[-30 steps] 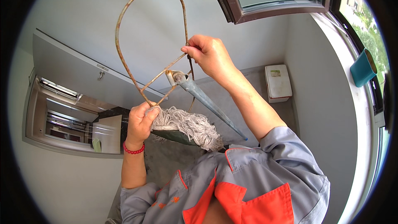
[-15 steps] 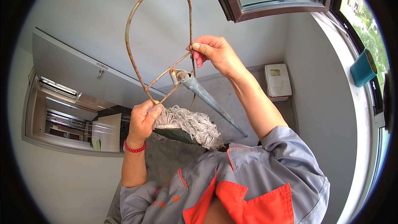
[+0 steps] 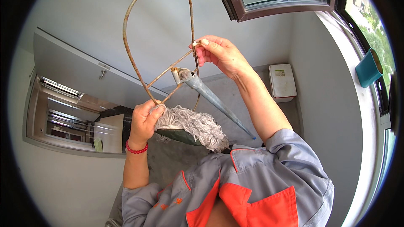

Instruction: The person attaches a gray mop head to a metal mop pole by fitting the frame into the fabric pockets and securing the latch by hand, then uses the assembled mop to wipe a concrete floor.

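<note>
A rusty, looped metal mop frame (image 3: 125, 33) rises in front of me, its cross wires joined to a grey metal mop handle (image 3: 216, 101) with a blue tip. My left hand (image 3: 143, 122) is closed around the frame's lower corner and the edge of the mop head (image 3: 193, 125). Greyish-white yarn and a dark green backing make up this mop head, which hangs toward my chest. At the frame's right side, my right hand (image 3: 219, 54) pinches a small whitish piece (image 3: 196, 43) against the wire. Whether it is a tie or a clip, I cannot tell.
An open window sash (image 3: 286, 12) juts in at the upper right. On the right sill stands a teal container (image 3: 369, 68). A white box (image 3: 282, 82) sits on the floor by the wall. To the left is a grey panel (image 3: 84, 61) with a hook, above a recessed opening.
The frame's top has shifted slightly left and up, and the handle's tip has moved a little right. My right thumb has shifted, exposing the whitish piece. My left hand keeps its hold.
</note>
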{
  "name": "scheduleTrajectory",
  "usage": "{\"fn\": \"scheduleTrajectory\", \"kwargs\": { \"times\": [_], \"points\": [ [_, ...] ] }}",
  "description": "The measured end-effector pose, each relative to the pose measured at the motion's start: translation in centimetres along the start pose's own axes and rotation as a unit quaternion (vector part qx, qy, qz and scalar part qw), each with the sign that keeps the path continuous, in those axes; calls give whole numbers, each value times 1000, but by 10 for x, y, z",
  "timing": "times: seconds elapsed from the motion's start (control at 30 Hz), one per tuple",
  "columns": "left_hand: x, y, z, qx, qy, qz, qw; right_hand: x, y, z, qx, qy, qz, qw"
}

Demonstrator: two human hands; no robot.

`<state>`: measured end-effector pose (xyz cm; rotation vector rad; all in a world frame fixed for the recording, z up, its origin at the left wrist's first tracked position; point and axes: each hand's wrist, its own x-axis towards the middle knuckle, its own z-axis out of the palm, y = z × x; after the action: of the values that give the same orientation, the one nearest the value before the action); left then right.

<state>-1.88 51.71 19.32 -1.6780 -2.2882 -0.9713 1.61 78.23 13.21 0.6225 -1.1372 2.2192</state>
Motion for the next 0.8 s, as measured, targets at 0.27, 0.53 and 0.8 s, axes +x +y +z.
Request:
{"fn": "scheduleTrajectory", "kwargs": {
  "times": [0.27, 0.53, 0.8],
  "points": [
    [1, 2, 3, 6, -7, 10, 1000, -1, -16, 3, -208, 35, -14, 977],
    [-2, 6, -2, 31, -6, 14, 999, -4, -16, 18, -473, 89, -87, 872],
    [2, 19, -2, 26, -20, 0, 999, -2, -16, 14, -288, 83, -61, 952]
  ]
}}
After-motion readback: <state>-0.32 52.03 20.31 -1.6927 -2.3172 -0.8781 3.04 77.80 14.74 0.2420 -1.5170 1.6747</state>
